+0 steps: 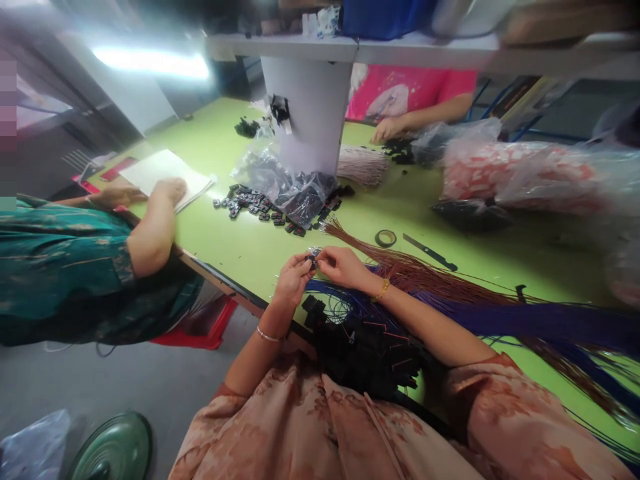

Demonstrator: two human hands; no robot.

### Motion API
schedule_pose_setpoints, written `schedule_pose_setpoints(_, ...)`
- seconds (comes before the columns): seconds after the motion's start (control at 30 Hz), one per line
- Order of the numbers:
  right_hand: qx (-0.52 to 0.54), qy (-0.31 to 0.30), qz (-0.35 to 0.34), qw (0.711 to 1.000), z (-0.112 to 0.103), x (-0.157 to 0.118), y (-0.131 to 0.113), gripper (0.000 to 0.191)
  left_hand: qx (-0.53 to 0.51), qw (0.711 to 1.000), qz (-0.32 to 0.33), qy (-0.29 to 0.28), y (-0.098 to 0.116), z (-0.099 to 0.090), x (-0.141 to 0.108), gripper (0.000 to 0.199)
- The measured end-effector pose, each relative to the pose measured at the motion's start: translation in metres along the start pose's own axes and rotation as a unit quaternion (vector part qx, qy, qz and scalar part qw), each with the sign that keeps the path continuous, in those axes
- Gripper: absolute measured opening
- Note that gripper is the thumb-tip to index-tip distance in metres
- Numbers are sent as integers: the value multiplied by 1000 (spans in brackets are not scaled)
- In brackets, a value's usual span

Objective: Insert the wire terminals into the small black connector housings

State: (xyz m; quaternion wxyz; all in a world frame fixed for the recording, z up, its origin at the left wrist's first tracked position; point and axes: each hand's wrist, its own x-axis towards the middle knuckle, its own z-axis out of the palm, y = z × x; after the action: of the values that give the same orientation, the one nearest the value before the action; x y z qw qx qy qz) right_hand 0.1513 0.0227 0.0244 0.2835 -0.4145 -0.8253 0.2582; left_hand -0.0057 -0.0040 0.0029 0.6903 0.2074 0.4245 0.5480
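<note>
**Both your hands on 1 tiny dark piece, near-left of the tape roll**

So taking the tape roll (385,245) on your green table (205,230) as the landmark: you've got a small dark piece (313,261) up to its left and a bit closer to you. Your left hand (294,277) has it pinched between thumb and fingers. Your right hand (343,267) comes in from the roll's side, fingertips drawn together at the piece's edge; too small for me to tell what's between them.

The knife (434,253) lies just right of the roll. Brown wires (405,273) run past its near side, blue wires (530,320) closer to you still. The black parts pile (367,350) is nearer than the roll, right by your lap.

Left of and beyond the roll there's a clear bag (303,197) with dark parts around it. White cables (363,165) lie straight past the roll, and behind those you can see 1 co-worker's hand (389,129). Well off to its left, another co-worker's arms rest around some papers (163,175).
</note>
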Motion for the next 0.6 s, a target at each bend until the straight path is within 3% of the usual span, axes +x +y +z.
schedule_pose_setpoints(0.2,-20,-8,13,1000,3,-1,-1,9,11,1000,4,9,-5,2,2,27)
schedule_pose_setpoints(0.3,-19,-10,27,999,-8,8,10,15,19,1000,-5,8,-7,1,2,26)
schedule_pose_setpoints(0.37,-52,34,77,995,-20,17,25,18,23,1000,-8,5,-7,1,2,27)
schedule_pose_setpoints(0.43,-146,67,165,973,-32,26,44,17,28,1000,-9,6,-6,0,2,27)
schedule_pose_setpoints(0.5,-201,30,228,952,-40,31,61,19,32,999,-12,6,-5,0,2,27)
schedule_pose_setpoints(0.6,-210,-17,250,945,-44,32,74,23,34,999,-16,3,-4,-1,2,27)
